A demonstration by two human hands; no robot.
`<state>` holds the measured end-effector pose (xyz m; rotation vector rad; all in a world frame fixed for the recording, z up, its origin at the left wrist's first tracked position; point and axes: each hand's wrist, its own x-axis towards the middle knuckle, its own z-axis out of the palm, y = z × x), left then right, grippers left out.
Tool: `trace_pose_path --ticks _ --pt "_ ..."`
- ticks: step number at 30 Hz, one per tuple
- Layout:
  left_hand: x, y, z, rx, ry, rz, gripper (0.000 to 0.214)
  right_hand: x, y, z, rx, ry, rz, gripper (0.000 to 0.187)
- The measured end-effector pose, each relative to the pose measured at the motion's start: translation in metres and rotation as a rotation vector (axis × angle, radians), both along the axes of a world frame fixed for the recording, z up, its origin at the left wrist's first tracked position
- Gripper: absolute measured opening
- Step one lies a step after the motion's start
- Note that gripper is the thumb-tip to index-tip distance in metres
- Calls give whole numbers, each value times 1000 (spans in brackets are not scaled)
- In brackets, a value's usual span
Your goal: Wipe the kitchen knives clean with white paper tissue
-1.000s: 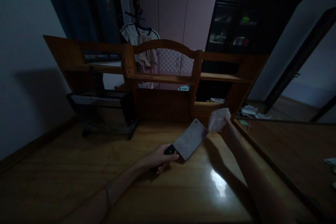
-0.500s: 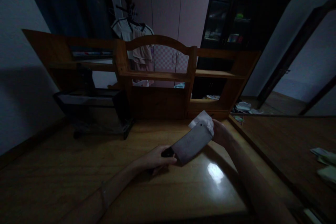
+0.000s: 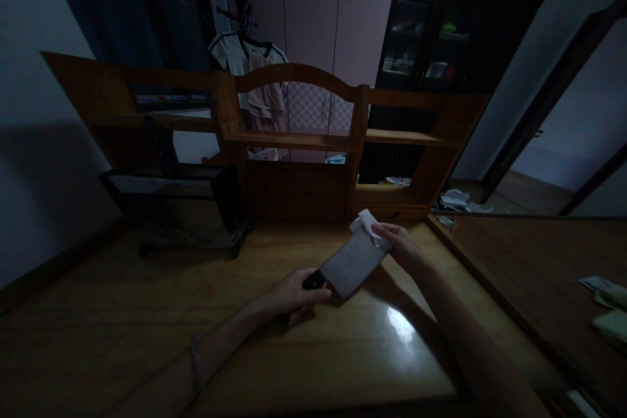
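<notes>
A cleaver point(image 3: 353, 264) with a broad grey blade and a black handle is held above the wooden desk, tilted up to the right. My left hand point(image 3: 294, 294) is closed around its handle. At the far end of the blade, my right hand point(image 3: 398, 241) pinches a white paper tissue point(image 3: 363, 221) against the metal. The tissue is folded over the blade's end edge, and part of it lies behind the blade. Some fingers of my right hand are hidden behind the tissue and blade.
The wooden desktop point(image 3: 235, 353) shows a bright glare spot. A black knife rack point(image 3: 186, 209) stands on the left, holding a dark-handled tool. Behind it rises a wooden shelf frame point(image 3: 294, 140). To the right, pale cloths point(image 3: 607, 294) lie on a lower brown surface.
My right hand has come round to the near face of the blade, with fingers now on the tissue. The tissue has shifted over the blade's end. My left hand has barely moved.
</notes>
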<state>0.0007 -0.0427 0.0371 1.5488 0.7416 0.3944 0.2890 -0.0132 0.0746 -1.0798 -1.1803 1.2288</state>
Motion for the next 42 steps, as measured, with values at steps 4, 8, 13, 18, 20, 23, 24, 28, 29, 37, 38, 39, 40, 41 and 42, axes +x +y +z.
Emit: trace_pose_path --ticks 4,8,13,18,20,23,24,28,29,37,38,39,40,41,42 --pt "0 0 -2 -22 -30 41 40 0 3 -3 15 22 -42 38" --pt "1 0 -3 -32 -64 62 39 5 5 -7 8 35 -47 37" --pt "0 1 -5 -46 -84 66 40 11 8 -10 -2 38 -34 35" --pt "0 1 -5 -74 -108 74 40 19 11 -15 -8 1 -50 37" --pt "0 2 -5 -86 -109 81 41 21 11 -16 -19 -5 -52 40" --pt "0 2 -4 -92 -100 88 42 22 11 -17 -45 -4 -49 42" --pt "0 1 -4 -91 -101 90 42 22 11 -16 -53 -2 -48 42" --pt "1 0 -3 -87 -110 98 41 21 10 -14 -67 18 -36 38" --pt "1 0 -3 -89 -110 103 41 21 9 -14 -67 18 -38 37" --pt "-1 4 -5 -125 -112 139 43 30 13 -18 -17 -42 -184 40" --pt "-1 4 -5 -120 -104 133 43 30 12 -17 29 -68 -243 40" --pt "-1 4 -6 -110 -92 122 43 29 10 -14 92 -111 -310 41" --pt "-1 4 -6 -96 -78 108 43 27 7 -11 165 -173 -374 40" --pt "-1 3 -6 -79 -63 93 43 24 3 -7 237 -244 -416 39" --pt "-1 2 -5 -62 -50 77 42 19 -1 -3 306 -313 -429 37"
